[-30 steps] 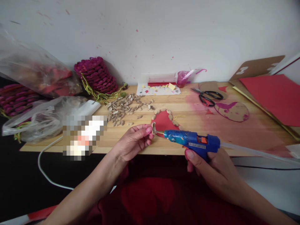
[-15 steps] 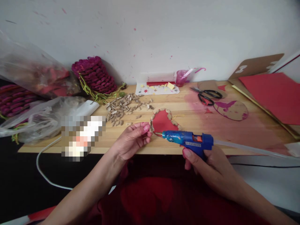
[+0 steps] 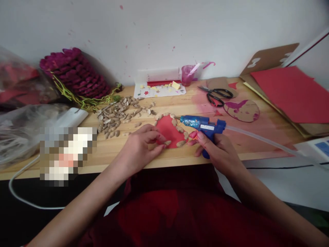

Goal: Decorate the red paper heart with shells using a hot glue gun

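A red paper heart (image 3: 168, 132) lies near the front edge of the wooden table (image 3: 180, 103), with pale nut shells glued round its rim. My left hand (image 3: 140, 147) rests at the heart's lower left edge, fingertips pinched on a shell (image 3: 167, 142) pressed against the paper. My right hand (image 3: 216, 151) grips a blue glue gun (image 3: 203, 124) just right of the heart, nozzle pointing left over its upper edge. A clear glue stick (image 3: 257, 137) trails from the back of the gun.
A heap of loose shells (image 3: 119, 115) lies left of the heart. Black scissors (image 3: 217, 94), a stained card disc (image 3: 241, 110) and red paper sheets (image 3: 290, 92) sit to the right. Purple woven items (image 3: 74, 73) and plastic bags (image 3: 23, 127) crowd the left; a pink cup (image 3: 186, 74) stands by the wall.
My left hand has carried the shell from the glue gun's nozzle down onto the heart's lower edge. The gun has moved up and away, over the heart's right side. My view has shifted left.
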Available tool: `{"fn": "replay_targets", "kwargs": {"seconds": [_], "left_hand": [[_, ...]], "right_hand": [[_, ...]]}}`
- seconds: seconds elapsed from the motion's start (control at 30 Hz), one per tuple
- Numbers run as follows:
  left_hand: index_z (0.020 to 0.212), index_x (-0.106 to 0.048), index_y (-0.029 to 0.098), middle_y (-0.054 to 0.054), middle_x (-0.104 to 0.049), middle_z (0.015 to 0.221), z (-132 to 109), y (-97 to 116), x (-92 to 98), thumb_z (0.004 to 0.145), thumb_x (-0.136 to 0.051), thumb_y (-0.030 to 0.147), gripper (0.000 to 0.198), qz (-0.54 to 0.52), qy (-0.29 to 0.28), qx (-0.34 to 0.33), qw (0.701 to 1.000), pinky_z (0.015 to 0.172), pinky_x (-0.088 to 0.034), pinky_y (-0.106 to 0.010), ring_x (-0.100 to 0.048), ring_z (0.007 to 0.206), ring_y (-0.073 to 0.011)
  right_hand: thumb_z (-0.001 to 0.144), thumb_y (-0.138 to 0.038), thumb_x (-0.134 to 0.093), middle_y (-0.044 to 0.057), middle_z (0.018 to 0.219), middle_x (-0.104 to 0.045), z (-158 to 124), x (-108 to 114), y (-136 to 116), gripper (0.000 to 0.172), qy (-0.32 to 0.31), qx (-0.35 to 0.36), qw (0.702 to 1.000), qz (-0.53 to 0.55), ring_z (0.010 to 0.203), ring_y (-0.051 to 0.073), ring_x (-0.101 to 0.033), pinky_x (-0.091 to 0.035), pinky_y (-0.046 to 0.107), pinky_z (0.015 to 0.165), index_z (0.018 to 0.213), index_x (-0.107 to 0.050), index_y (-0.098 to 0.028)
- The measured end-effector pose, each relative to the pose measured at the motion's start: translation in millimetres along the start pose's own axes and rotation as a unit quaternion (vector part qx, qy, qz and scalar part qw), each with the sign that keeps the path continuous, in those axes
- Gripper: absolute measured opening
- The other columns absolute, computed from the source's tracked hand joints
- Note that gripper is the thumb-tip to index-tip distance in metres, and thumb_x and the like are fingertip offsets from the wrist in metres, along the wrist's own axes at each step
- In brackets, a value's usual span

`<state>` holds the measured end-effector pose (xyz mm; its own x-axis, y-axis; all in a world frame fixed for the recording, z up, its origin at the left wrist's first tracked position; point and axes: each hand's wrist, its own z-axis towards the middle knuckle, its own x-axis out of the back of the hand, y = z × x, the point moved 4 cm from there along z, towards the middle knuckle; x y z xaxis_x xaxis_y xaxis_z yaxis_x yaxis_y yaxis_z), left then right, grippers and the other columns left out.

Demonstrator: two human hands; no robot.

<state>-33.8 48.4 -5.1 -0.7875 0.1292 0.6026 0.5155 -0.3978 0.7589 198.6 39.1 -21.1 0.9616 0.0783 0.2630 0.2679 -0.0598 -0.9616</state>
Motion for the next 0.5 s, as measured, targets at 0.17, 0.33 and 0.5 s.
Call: {"fn": "replay_targets", "kwargs": {"seconds": [0.17,0.33,0.5], "left_hand": [[0.090,-0.073,0.021,-0.008,-0.065,0.105,4.9,3.6,-12.6,0.087,-0.066,0.020,0.008,0.126,-0.044,-0.058,0.989,0.083,-0.052,-0.031,-0.064,0.092,-0.0207],[0.095,-0.071,0.020,-0.009,-0.064,0.108,4.7,9.9,-17.2,0.091,-0.062,0.021,0.010,0.181,-0.068,-0.070,0.979,0.079,-0.050,-0.031,-0.065,0.090,-0.0199],[0.093,-0.069,0.018,-0.010,-0.063,0.109,5.3,21.3,-20.9,0.096,-0.054,0.022,0.016,0.229,-0.110,-0.060,0.965,0.080,-0.050,-0.032,-0.065,0.086,-0.0189]], "right_hand": [[0.092,-0.053,-0.060,0.006,0.091,-0.076,8.0,-6.6,9.2,0.036,0.003,0.010,1.000,0.030,0.064,0.017,-0.071,-0.054,0.030,0.058,0.099,-0.071,-0.020],[0.093,-0.050,-0.060,0.005,0.088,-0.076,10.6,-9.5,15.5,0.033,-0.019,0.013,0.998,0.058,0.070,0.018,-0.072,-0.058,0.032,0.066,0.099,-0.072,-0.020],[0.094,-0.049,-0.060,0.006,0.095,-0.077,9.0,-8.2,12.6,0.032,-0.012,0.013,0.997,0.077,0.070,0.017,-0.072,-0.057,0.031,0.064,0.103,-0.071,-0.020]]}}
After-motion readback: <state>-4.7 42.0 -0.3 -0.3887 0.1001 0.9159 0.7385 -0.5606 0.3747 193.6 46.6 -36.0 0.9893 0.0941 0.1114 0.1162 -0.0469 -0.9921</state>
